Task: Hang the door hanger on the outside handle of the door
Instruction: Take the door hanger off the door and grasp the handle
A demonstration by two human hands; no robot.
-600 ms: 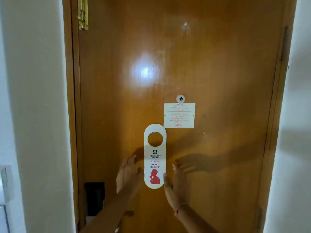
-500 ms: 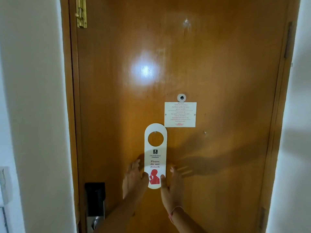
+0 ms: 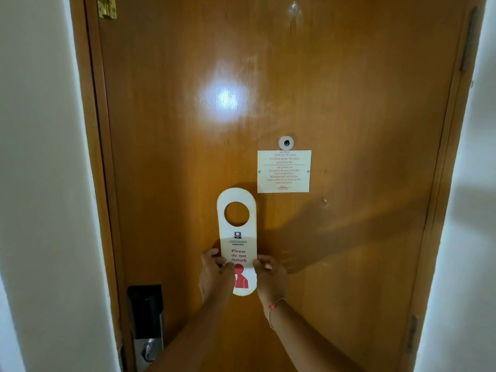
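Note:
A white door hanger (image 3: 237, 237) with a round hole near its top and red "Please do not disturb" print stands upright in front of the closed wooden door (image 3: 268, 89). My left hand (image 3: 214, 275) pinches its lower left edge. My right hand (image 3: 269, 275) pinches its lower right edge. The inside door handle (image 3: 149, 349), silver, sits under a black lock plate (image 3: 145, 310) at the door's lower left, well below and left of the hanger.
A peephole (image 3: 286, 143) and a white notice card (image 3: 284, 171) are fixed to the door, up and right of the hanger. White walls (image 3: 40, 183) flank the frame on both sides. A brass bolt (image 3: 106, 6) is at top left.
Both hands, open beside the hanger before, have closed on its lower edges. The view has moved closer to the door.

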